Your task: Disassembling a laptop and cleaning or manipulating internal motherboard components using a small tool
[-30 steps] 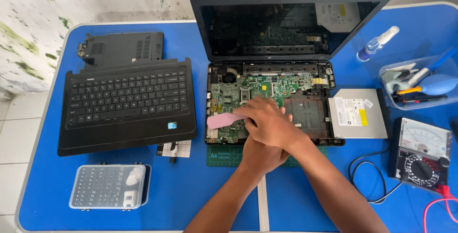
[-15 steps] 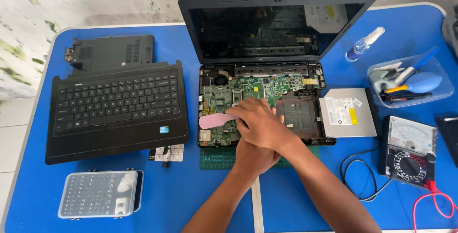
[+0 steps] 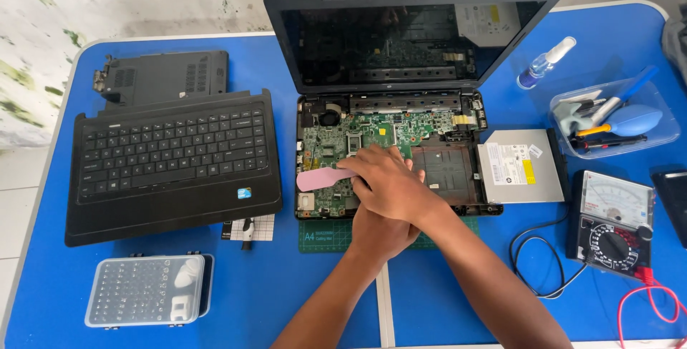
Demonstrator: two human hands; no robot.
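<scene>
An opened laptop [image 3: 401, 48] lies on the blue table [image 3: 286, 292] with its green motherboard [image 3: 336, 138] exposed. My right hand [image 3: 390, 184] rests over the board's lower middle, fingers closed on a flat pink tool [image 3: 320, 178] that points left across the board. My left hand [image 3: 379, 233] sits directly beneath the right hand at the laptop's front edge, touching it. Most of its fingers are hidden, so I cannot tell how it is held.
The removed keyboard panel [image 3: 172, 166] and a black bottom cover [image 3: 164, 77] lie left. A clear bit case [image 3: 147, 288] sits front left. Right: an optical drive [image 3: 519, 170], a multimeter [image 3: 612, 224] with leads, a tool tray [image 3: 615, 116], a spray bottle [image 3: 544, 63].
The camera view has shifted a little. Both hands and the pink tool stay at about the same spot on the motherboard.
</scene>
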